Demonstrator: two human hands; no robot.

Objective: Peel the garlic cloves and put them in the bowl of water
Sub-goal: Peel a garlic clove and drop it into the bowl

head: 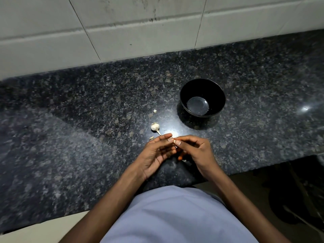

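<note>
Both hands meet at centre frame, just below the middle: the left hand [157, 151] and the right hand [194, 149] pinch a small pale garlic clove [174, 141] between their thumbs and fingertips. Just above left, a white garlic bulb [155, 127] lies on the dark speckled granite counter [70, 120]. The round black bowl of water [202, 98] sits upper right of the hands.
</note>
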